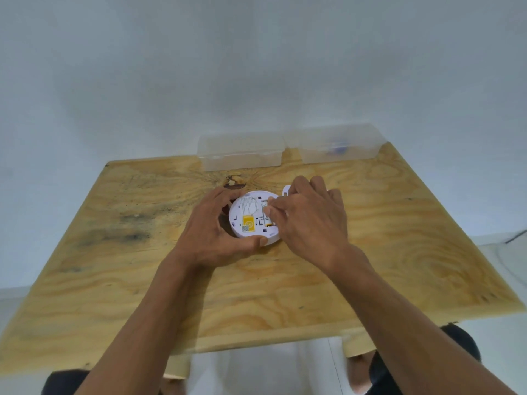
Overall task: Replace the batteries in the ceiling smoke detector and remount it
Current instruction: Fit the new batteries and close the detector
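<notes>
From the head view, the smoke detector (254, 213) is lying face down on the plywood table (142, 280), roughly mid-table and a bit toward the far edge, so its back and battery bay point up where they're easy to get at. The left hand (212, 228) cups its near-left rim, fingers and thumb curled round the edge, looks like just to keep it from sliding. The right hand (309, 215) hangs over the bay with fingertips pinched on a white battery (267, 215), either seating it or pulling it, can't honestly say which. A small white piece (286, 190) peeks out behind that hand, maybe the bay cover, too hidden to be sure. There's a yellow sticker (248, 223) with a QR code on the back, plus a white label too blurry to read; the battery shows dark letters, maybe an "H". Two clear plastic boxes (242, 155) sit along the far edge, parked out of the way.
</notes>
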